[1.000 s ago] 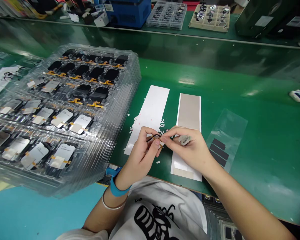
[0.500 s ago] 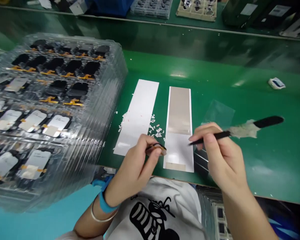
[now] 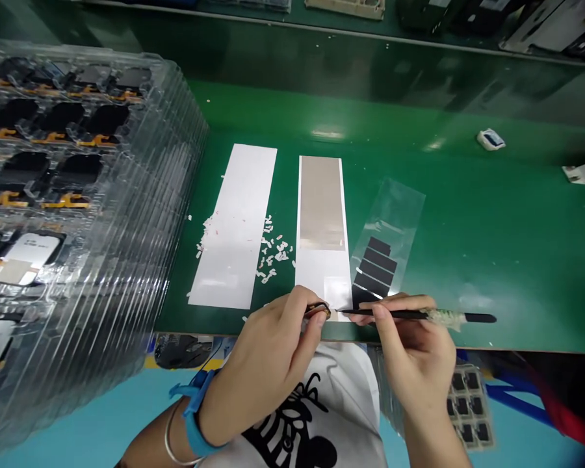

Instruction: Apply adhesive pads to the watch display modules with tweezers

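Observation:
Pinched between thumb and fingers of my left hand is a small dark watch display part with an orange-brown edge; most of it is hidden by the fingers. My right hand grips black tweezers wrapped in pale tape, held nearly level. Their tips point left, just beside the part; I cannot tell whether they touch it. Beneath both hands lies a white backing strip with a tan adhesive sheet on its far half. A clear film bearing black rectangular pieces lies right of it.
Another white strip lies left, with small paper scraps around it. Stacked clear trays of display parts stand at the far left. A small white watch-like item sits at the back right. A shelf edge runs across the back.
The right hand has brought the tweezers lower and levelled them, their tips now close to the part in my left hand. The view has shifted, uncovering the black pieces on the film.

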A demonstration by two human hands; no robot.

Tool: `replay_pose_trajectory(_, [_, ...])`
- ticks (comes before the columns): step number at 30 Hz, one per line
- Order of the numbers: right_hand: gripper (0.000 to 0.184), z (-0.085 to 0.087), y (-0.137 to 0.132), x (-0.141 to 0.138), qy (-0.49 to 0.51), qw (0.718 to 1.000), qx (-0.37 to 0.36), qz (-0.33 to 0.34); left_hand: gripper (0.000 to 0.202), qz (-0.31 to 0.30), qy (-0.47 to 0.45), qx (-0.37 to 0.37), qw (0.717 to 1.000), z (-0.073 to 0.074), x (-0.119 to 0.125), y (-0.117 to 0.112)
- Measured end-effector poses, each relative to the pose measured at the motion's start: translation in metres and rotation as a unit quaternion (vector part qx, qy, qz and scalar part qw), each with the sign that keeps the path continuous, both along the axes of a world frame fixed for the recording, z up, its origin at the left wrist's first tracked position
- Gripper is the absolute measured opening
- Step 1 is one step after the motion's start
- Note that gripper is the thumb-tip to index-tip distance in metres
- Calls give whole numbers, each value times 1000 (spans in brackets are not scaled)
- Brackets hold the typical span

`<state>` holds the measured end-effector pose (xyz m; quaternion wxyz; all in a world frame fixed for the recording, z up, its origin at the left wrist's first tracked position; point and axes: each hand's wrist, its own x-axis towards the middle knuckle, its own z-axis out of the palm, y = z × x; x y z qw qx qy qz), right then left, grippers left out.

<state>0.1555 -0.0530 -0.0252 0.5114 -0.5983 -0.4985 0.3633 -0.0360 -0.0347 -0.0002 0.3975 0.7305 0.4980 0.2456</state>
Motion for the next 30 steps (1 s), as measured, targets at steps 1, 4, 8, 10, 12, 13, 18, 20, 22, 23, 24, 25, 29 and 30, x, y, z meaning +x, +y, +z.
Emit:
replay_pose_trajectory(1, [9, 0, 1, 1, 22, 1000, -9, -2, 14, 5, 1, -1, 1000, 0, 0, 0])
replay_pose_trajectory(4, [11, 2, 6, 5, 135, 991, -11, -7, 11, 38, -32, -21, 999, -3, 1, 1])
replay_pose_trajectory(8, [9, 9, 19, 4, 240, 969, 49, -10, 12, 93, -182, -110, 973, -6, 7, 4])
replay_pose_trajectory(10, [12, 11, 23, -5, 253, 963, 88, -13, 14, 101, -270, -177, 941, -6, 12, 6])
replay_pose_trajectory(12, [14, 12, 24, -16, 249, 959, 131, -23, 15, 107, -341, -222, 907, -6, 19, 8])
replay_pose_trajectory(13, [15, 12, 24, -23, 242, 957, 155, -31, 15, 112, -371, -231, 892, -6, 21, 8])
replay_pose_trajectory(18, [21, 6, 25, -41, 215, 955, 201, -32, 22, 95, -451, -235, 856, -10, 28, 9])
replay_pose_trajectory(20, [21, 4, 26, -42, 213, 956, 198, -30, 21, 85, -461, -232, 852, -13, 28, 10])
replay_pose_trajectory(22, [20, 3, 27, -41, 211, 957, 197, -31, 18, 85, -462, -225, 854, -15, 28, 11])
replay_pose_trajectory(23, [20, 3, 27, -40, 211, 957, 196, -31, 17, 86, -459, -223, 856, -16, 28, 11])
replay_pose_trajectory(24, [20, 3, 27, -40, 210, 958, 194, -32, 16, 84, -456, -221, 858, -17, 28, 11])
replay_pose_trajectory(25, [20, 3, 28, -40, 209, 959, 191, -33, 16, 81, -452, -220, 861, -17, 28, 11])
replay_pose_trajectory(29, [19, 3, 29, -39, 204, 960, 187, -32, 13, 66, -449, -211, 865, -17, 28, 11])
replay_pose_trajectory(30, [19, 2, 29, -39, 204, 960, 187, -32, 13, 66, -449, -212, 866, -17, 28, 11])
